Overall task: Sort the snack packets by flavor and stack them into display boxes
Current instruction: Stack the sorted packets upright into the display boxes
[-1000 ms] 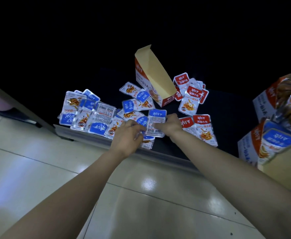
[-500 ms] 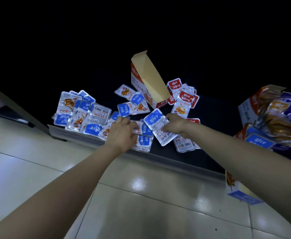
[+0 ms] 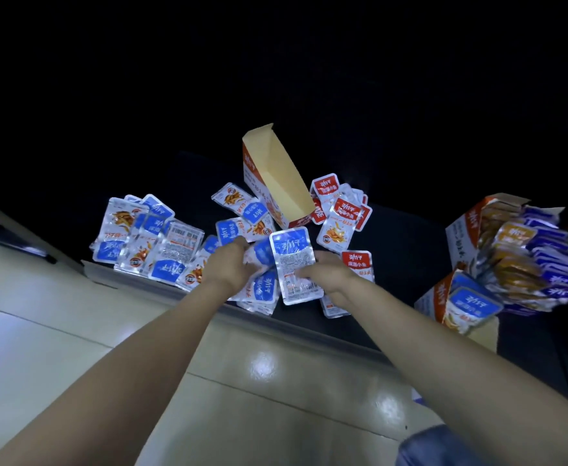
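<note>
Nearest, at the bottom right corner, a bit of blue cloth (image 3: 444,445) shows above the glossy tiled floor (image 3: 74,364). Two bare forearms reach from there over the pale front edge of the dark table (image 3: 403,250).

Just past that edge the left hand (image 3: 229,267) has its grip clamped on a small bunch of blue packets (image 3: 264,290). The fingers curl under and are mostly hidden, and the thumb lies on top. Beside it, the right hand (image 3: 329,275) pinches a single blue packet (image 3: 292,260) by its lower right side. This packet is lifted off the table with its printed back facing up and its blue band pointing away, and its left edge overlaps the bunch in the other hand.

Left of the hands, loose blue packets (image 3: 148,240) lie in an overlapping heap along the table edge, some face up and some back up. Right of the hands and a little farther off lie the red packets (image 3: 339,210) — one pair close to the right wrist, a larger cluster behind.

Between the two colours, farther back, an empty display box (image 3: 282,176) lies tilted, its plain brown inside facing up and its open end toward the hands.

At the far right stand filled display boxes (image 3: 460,230) — the nearer one shows a blue packet at its front, and the others are crammed with orange and purple-blue packs.
</note>
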